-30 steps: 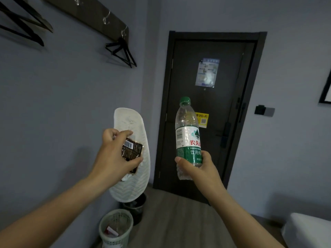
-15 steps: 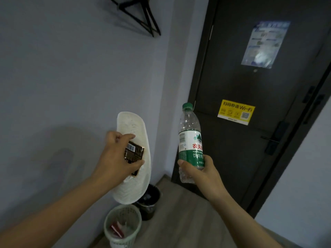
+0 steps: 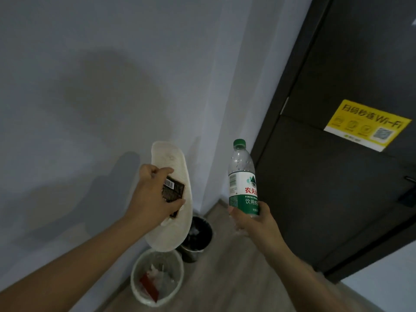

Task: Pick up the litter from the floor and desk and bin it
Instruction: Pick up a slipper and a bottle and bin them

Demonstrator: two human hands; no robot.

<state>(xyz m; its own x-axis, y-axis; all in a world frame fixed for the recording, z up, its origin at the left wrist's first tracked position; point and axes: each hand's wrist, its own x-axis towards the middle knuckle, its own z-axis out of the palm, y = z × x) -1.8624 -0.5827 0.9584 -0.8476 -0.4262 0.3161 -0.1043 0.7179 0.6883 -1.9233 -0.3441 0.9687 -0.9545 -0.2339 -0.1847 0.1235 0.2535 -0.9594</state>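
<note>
Now, at the wall corner left of the door point(image 3: 337, 176).

Bottle point(image 3: 242, 179): clear plastic, green cap, white-and-green label with red characters, droplets inside the upper part. Upright. Gripped round its lower part by the right hand point(image 3: 254, 224), fingers curled over the label's bottom edge, base hidden behind the palm. Held in the air, right of both bins and higher than them, over neither.

Left hand point(image 3: 155, 197): thumb and fingers clamped on two items at once.
- Slipper point(image 3: 167, 154): white, flat, sole-shaped, stitched face. Standing on end, one end above the knuckles, the other hanging below the hand.
- Wrapper point(image 3: 174, 191): dark brown, glossy, white barcode patch at its upper left corner. Pressed flat against the slipper's face between thumb and fingertips.

Lower end of the slipper just above the far rim of the white bin point(image 3: 139, 289), overlapping the left edge of the black bin point(image 3: 202, 242).

On the wooden floor point(image 3: 236, 278) against the left wall: white bin nearest, mesh-sided, holding a red packet point(image 3: 148, 285) and crumpled clear plastic. Black bin just beyond it, dark liner, something pale inside. Touching or apart: cannot tell.

Far right, on the door: yellow Wi-Fi sticker point(image 3: 367, 124).
</note>
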